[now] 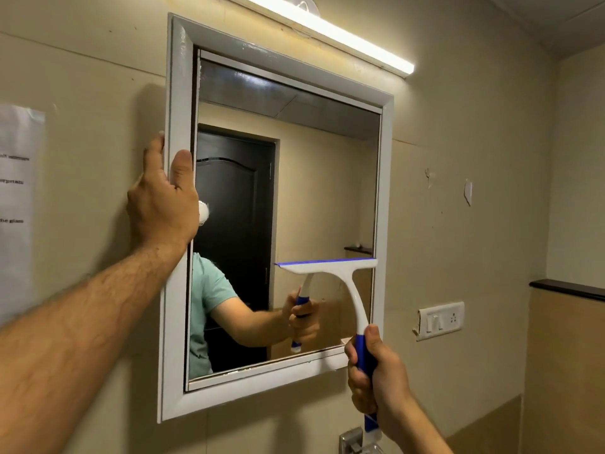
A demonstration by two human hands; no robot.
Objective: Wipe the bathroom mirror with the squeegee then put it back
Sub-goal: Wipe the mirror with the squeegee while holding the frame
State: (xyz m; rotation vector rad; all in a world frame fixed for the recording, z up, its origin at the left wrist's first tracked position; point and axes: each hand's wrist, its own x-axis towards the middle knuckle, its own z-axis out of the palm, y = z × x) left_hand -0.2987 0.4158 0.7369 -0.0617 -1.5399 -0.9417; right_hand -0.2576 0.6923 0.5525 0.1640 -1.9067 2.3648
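Right hand (376, 385) wrapped tight round the blue grip of the white plastic squeegee with the blue rubber blade (347, 290), fist closed, thumb up along the handle. Blade edge sits level against the glass of the white-framed rectangular bathroom mirror (294, 191), low in the right part of the pane, right end of the blade just beside the inner frame. Handle curves down and out past the bottom rail to my hand, so the hand is below the mirror's lower right corner.

Left hand (163, 198) clamped on the left upright of the frame, thumb on the front face, fingers round the outer edge, steadying it. A small white round fitting (204, 213) peeks out right beside that hand; can't tell what it is.

Progress, my read: wiping is underway, not finished. Blade is on the glass with a short strip of pane left under it. Glass above it looks mostly clear, some haze or smear near the top left corner (209, 80), so that may need another go. Can't judge whether the left half has been done. Putting the squeegee back is not yet done; its resting place isn't obvious here, maybe the metal fitting (353, 440) at the bottom edge under my right hand.

Around: beige tiled wall, lit tube light (327, 34) above the mirror, white switch plate (440, 319) to the right, printed paper sheet (18, 208) taped far left.
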